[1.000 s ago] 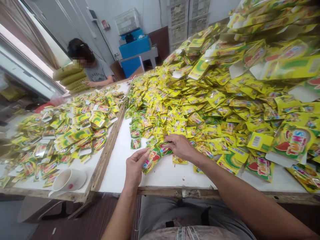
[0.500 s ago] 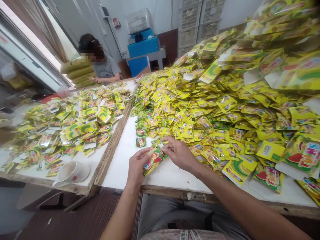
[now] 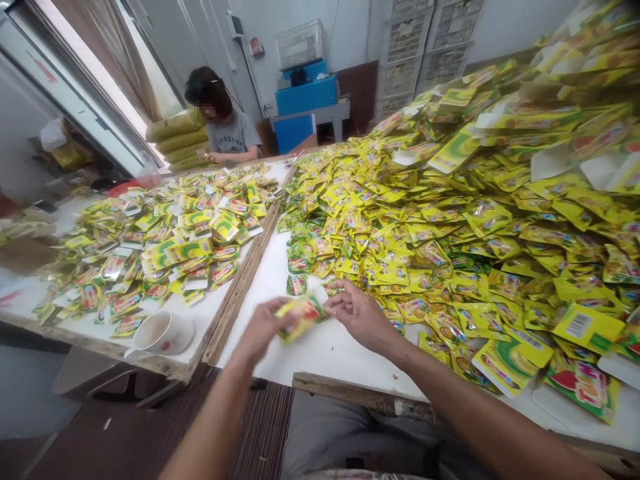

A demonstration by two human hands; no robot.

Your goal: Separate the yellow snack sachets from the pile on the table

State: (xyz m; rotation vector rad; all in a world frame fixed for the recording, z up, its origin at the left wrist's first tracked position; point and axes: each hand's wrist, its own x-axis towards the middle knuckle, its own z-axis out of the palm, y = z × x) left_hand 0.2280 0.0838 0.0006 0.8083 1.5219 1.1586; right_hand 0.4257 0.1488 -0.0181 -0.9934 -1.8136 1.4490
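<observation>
My left hand grips a small printed carton by its left end, over the white tabletop. The carton is yellow and green with a red patch, blurred by motion. Close to its right end is my right hand, fingers loosely curled and apart, with nothing visible in them. Whether a fingertip touches the carton I cannot tell. Just beyond the hands lies a green sachet with a red fruit print. A large heap of yellow sachets spreads from there to the right.
Left of a wooden divider lie many filled-looking small cartons and a white mug. Flat open cartons rest at the right and atop the heap. A person sits across the table beside stacked sacks.
My left hand has moved the carton slightly leftward relative to my right hand, and my right fingers have come off its end. The whole view has shifted left.
</observation>
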